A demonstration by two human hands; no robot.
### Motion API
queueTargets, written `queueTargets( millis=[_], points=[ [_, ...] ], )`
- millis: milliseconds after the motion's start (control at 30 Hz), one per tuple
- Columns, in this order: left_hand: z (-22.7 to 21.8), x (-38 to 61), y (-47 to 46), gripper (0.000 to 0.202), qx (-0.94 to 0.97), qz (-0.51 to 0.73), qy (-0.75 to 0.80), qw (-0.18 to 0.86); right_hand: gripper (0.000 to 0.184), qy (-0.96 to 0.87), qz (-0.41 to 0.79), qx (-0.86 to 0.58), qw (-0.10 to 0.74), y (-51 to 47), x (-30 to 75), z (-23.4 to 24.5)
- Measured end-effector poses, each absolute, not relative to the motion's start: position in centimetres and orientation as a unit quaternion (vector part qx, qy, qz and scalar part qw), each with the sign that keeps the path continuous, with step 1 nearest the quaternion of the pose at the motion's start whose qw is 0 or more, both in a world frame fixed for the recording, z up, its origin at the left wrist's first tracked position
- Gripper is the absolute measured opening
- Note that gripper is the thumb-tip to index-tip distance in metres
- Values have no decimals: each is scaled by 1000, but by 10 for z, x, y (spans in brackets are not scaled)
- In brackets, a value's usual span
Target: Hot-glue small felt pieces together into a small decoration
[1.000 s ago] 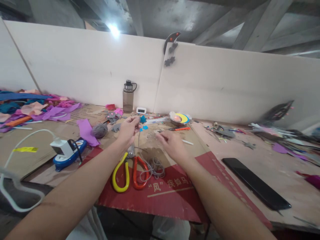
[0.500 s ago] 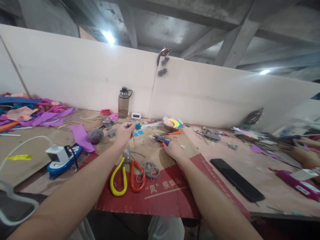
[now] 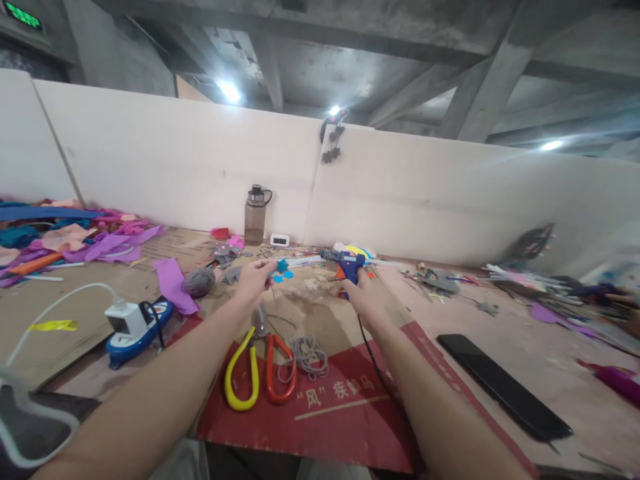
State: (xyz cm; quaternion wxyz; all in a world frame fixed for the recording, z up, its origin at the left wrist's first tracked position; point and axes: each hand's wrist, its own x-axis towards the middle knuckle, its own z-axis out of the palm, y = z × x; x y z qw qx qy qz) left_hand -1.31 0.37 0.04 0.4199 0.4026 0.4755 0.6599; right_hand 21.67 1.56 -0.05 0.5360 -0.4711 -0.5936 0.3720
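Note:
My left hand [image 3: 255, 280] is pinched on a small blue felt piece [image 3: 282, 267], held just above the cardboard-covered table [image 3: 75, 313]. My right hand [image 3: 363, 293] is closed round the grip of a blue glue gun [image 3: 347, 261], lifted off the table with its nozzle pointing left toward the felt piece. Its black cord [image 3: 367, 347] trails back along my right forearm. Yellow- and red-handled scissors [image 3: 257, 363] lie below my hands next to a loose coil of grey string [image 3: 307, 350].
A grey water bottle [image 3: 255, 215] stands at the white partition. Purple and pink felt scraps [image 3: 95, 230] pile up at left, a ball of grey yarn [image 3: 198, 281] and a white plug on a blue power strip [image 3: 133, 320] nearer. A black phone [image 3: 503, 387] lies at right.
My right hand reached to the glue gun on the table, took hold of it and lifted it toward the felt piece. My left hand kept its pinch on the felt.

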Motion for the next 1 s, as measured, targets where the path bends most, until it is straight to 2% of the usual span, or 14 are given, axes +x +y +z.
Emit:
queueTargets(
  millis=[133,333,1000],
  points=[
    [0,-13,6,28,377,660,486,432,32,-622,431,-367,541,-9,203,13],
    [1,-9,2,29,393,642,486,444,20,-719,319,-364,498,-27,195,11],
    [5,-2,-4,25,423,622,487,444,34,-802,173,-366,439,-26,192,0]
  ],
)
